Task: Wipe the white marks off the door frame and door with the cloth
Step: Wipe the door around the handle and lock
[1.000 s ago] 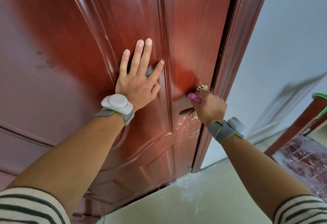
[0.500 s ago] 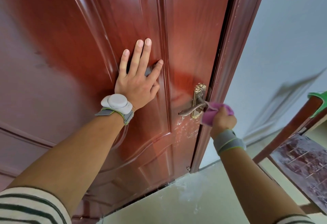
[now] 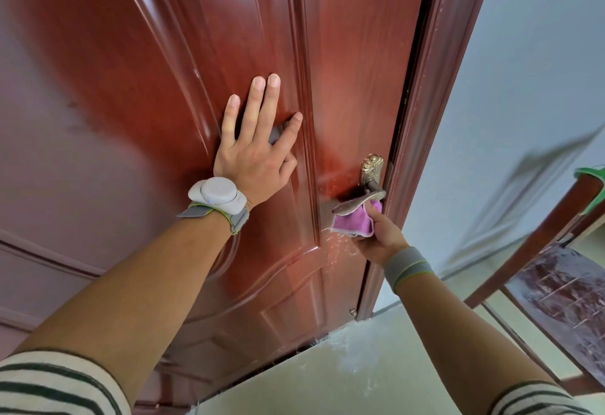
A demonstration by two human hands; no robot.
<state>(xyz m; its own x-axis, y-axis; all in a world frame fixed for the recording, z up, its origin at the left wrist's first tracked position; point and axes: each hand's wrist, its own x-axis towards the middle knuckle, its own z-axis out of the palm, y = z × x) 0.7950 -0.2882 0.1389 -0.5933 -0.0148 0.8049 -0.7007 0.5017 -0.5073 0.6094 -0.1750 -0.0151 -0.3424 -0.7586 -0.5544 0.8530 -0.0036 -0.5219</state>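
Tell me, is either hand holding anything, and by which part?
The right hand pinches the folded pink fluffy cloth by its right-hand edge. The left hand holds nothing, lying flat against the glossy red-brown door.

My left hand (image 3: 253, 156) lies flat on the door (image 3: 131, 120); right of it, the cloth (image 3: 355, 221) sits just under the handle (image 3: 358, 203), beside the frame (image 3: 435, 87).

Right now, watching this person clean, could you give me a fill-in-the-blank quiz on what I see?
The right hand grips a pink ____.
That hand is just below the metal ____ of the door.
The left hand rests flat on the door, a white device on its ____.
The marks on the door beside the right hand are coloured ____.
Missing: cloth; handle; wrist; white.
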